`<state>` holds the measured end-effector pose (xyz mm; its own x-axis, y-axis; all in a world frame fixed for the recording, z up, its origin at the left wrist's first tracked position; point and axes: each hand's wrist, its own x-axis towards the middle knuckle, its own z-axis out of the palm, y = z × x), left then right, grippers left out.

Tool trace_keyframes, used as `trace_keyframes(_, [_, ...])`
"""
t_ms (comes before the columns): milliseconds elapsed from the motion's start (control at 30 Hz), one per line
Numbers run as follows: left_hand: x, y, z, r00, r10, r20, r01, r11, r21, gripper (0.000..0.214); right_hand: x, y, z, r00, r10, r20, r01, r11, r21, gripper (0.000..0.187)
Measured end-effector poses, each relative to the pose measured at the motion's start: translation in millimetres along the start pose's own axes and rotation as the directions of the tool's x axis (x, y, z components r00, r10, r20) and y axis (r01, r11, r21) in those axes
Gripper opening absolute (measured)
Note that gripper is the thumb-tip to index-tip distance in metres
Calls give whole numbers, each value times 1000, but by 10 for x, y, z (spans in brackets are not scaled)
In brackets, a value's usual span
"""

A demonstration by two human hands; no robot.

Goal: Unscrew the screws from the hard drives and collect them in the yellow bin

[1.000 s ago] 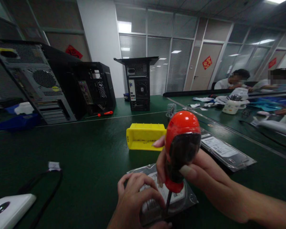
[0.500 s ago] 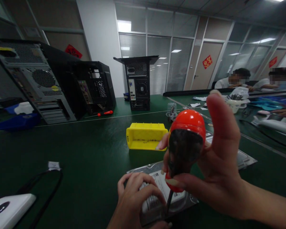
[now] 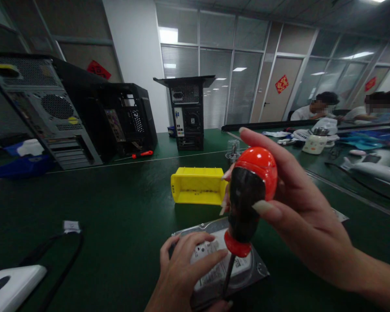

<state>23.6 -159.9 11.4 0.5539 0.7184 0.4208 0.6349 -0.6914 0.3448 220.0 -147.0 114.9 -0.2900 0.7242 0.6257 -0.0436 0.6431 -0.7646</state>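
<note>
A silver hard drive (image 3: 260,266) with a white label lies on the green table in front of me. My left hand (image 3: 185,266) grips it from the left, its fingers bent over the label and its thumb low at the near edge. In my right hand (image 3: 299,216) is a screwdriver (image 3: 245,208) with a fat red and black handle. My thumb presses the handle's side, and the index finger arches over its red end. The dark shaft slants down to the drive's near edge, close to my left thumb; its tip is hard to make out.
Just beyond the drive sits a yellow bin (image 3: 198,197) with small dark bits inside. Computer cases (image 3: 187,110) stand at the back and left, near another screwdriver (image 3: 143,154). A white device (image 3: 16,286) and cable lie at left, a cup (image 3: 314,142) at right. People sit beyond.
My right index finger has come down from upright to curve over the handle's end. The right thumb has shifted up from the lower collar onto the handle. My left hand stays on the drive.
</note>
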Motion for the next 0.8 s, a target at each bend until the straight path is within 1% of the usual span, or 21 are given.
trace_keyframes(67, [-1,-3,1,1000,2,4,-2,1000,-1,55,4,-4,-16,1000,-11,1,11,1000,-20,49])
trace_keyframes(133, [0,-6,1,1000,4,3,-4,1000,8,56,2,-11,-25,1000,-31,0,31,1000,-3,48])
trace_keyframes(200, [1,-9,1,1000,2,2,-2,1000,23,58,-5,-22,-22,1000,-30,2,30,999,36,47])
trace_keyframes(333, [2,-12,5,1000,-2,6,1,999,36,60,-33,-37,11,998,0,56,-8,991,137,45])
trace_keyframes(400, [1,-10,5,1000,0,3,0,1000,27,58,-48,-29,25,999,9,54,-18,986,167,49])
trace_keyframes(500, [2,-4,-1,1000,2,1,-2,1000,8,58,-55,1,25,998,51,32,-55,985,162,59])
trace_keyframes(533, [3,-1,-3,1000,1,2,-1,1000,2,57,-51,11,19,997,64,34,-68,983,172,58])
trace_keyframes(567, [5,1,-5,1000,-1,3,1,1000,-4,57,-45,19,12,997,61,43,-69,978,196,53])
trace_keyframes(633, [9,3,-7,1000,-9,3,9,1000,-17,55,-25,23,-5,997,46,56,-60,962,268,34])
trace_keyframes(667, [11,3,-6,1000,-13,1,13,1000,-24,55,-13,17,-13,998,41,57,-56,953,297,28])
trace_keyframes(733, [13,1,-2,1000,-16,1,16,999,-33,54,9,-6,-27,998,36,47,-49,950,307,26])
trace_keyframes(800, [13,-2,3,1000,-14,0,14,999,-29,55,24,-39,-36,999,36,30,-42,963,266,26])
